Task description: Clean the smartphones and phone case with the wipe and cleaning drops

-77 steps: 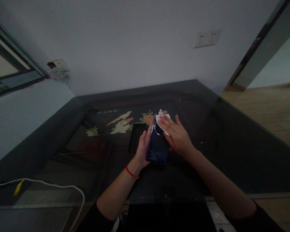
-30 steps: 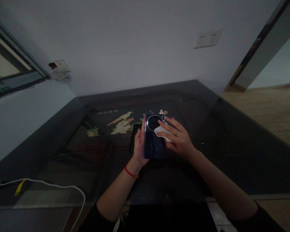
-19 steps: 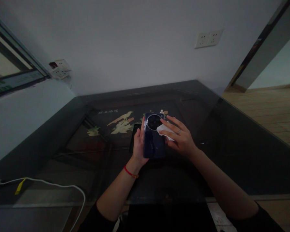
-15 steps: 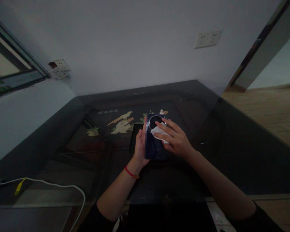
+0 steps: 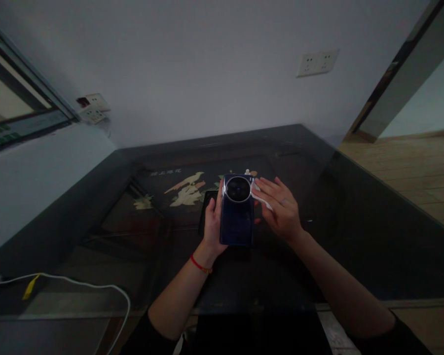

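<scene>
A dark blue smartphone point(image 5: 237, 222) with a large round camera ring is held up, its back facing me. My left hand point(image 5: 213, 219) is closed around its left side, and some fingertips show past the right edge. My right hand point(image 5: 283, 204) pinches a white tissue point(image 5: 263, 197) at the phone's upper right edge, beside the camera ring. Partly hidden behind my left hand, a black phone case point(image 5: 204, 213) lies on the dark table.
The dark glossy table point(image 5: 355, 236) bears an inlaid bird picture point(image 5: 187, 192). A white cable point(image 5: 81, 282) with a yellow tag point(image 5: 30, 287) runs along the left front. Wall sockets point(image 5: 318, 62) sit above the table, near the window point(image 5: 18, 88) too.
My right hand has slid right with the tissue, off the phone's back to its right edge, so the camera ring is uncovered. My left hand still holds the phone.
</scene>
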Motion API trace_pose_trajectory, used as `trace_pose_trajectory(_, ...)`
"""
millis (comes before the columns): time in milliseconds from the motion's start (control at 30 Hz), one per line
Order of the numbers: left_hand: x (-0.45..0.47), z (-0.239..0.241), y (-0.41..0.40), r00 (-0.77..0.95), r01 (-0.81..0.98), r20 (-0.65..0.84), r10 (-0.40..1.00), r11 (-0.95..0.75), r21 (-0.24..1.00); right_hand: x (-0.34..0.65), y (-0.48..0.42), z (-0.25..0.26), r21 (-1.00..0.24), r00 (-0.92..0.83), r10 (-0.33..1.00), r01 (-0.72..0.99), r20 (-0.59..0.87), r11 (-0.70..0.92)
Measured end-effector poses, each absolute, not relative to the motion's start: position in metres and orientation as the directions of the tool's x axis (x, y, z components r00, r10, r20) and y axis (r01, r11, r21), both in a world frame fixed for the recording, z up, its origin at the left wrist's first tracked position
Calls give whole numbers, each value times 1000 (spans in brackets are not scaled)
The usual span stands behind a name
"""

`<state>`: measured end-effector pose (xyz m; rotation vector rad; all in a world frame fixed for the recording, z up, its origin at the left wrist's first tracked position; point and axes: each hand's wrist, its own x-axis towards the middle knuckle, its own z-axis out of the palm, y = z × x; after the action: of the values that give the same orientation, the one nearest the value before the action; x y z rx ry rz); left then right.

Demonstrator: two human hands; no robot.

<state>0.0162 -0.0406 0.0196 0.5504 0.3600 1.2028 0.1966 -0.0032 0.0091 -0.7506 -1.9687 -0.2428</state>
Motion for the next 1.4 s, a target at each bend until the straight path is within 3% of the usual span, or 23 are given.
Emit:
trace_pose_trajectory(233,15,19,-41,311,-771,-18,950,264,579,197,0,11,-179,-359,506,650,784,738)
trace_pose_trajectory(533,11,16,-32,146,-803,-71,987,160,574,189,-10,9,-60,-489,374,544,788,837)
trace_pose_trajectory(833,17,11,-31,188,-802,-58,981,187,567,158,-26,2,3,-639,327,458,696,889)
trace_pose_trajectory(1000,19,14,-34,253,-795,-59,966,242,557,156,-30,4,-119,-724,253,233,641,965)
trace_pose_trajectory(1167,13,18,-34,255,-775,-50,966,236,586,165,-36,14,-440,-692,301,-27,656,898)
trace_pose_trajectory(1267,12,17,-34,215,-780,-71,974,215,588,173,-36,18,-462,-467,433,58,771,885)
trace_pose_trajectory(1333,13,15,-34,198,-785,-77,977,205,585,176,-32,17,-374,-352,428,212,833,903)
trace_pose_trajectory(1400,15,14,-34,208,-787,-71,976,210,580,175,-29,13,-230,-400,362,341,842,912)
